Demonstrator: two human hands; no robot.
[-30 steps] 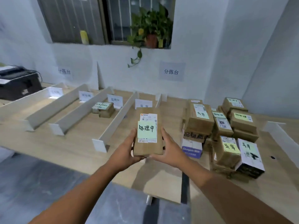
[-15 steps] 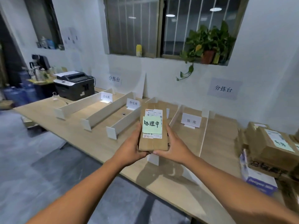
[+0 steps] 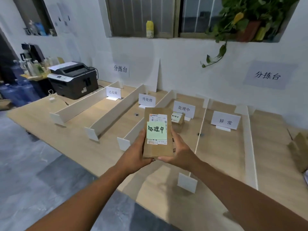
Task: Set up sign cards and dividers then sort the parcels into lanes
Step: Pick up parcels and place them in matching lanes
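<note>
The long wooden bench (image 3: pixel 75 144) runs beneath and past both hands. White dividers (image 3: pixel 116 112) stand on edge across it and split it into lanes that open toward the person. Far off to the left of the left hand (image 3: pixel 135 155), a dark printer (image 3: pixel 73 80) sits at the bench's end.

The held parcel (image 3: pixel 158 149), a flat brown carton, is up off the bench between the two hands. The left hand clasps its left edge and the right hand (image 3: pixel 182 154) clasps its right edge, with fingers curled round the sides. Its label faces up.

Just beyond the right hand's fingertips, the lane marked by the 处理中 card (image 3: pixel 184 108) holds one small parcel (image 3: pixel 178 118), which lies right in front of that card. Further right of the right hand stands the 异常 card (image 3: pixel 225 120) in its lane. Beyond the left hand stands the 待处理 card (image 3: pixel 147 99), and further left the 已完成 card (image 3: pixel 113 92).

A green note (image 3: pixel 156 132) on the held parcel reads 处理中.
</note>
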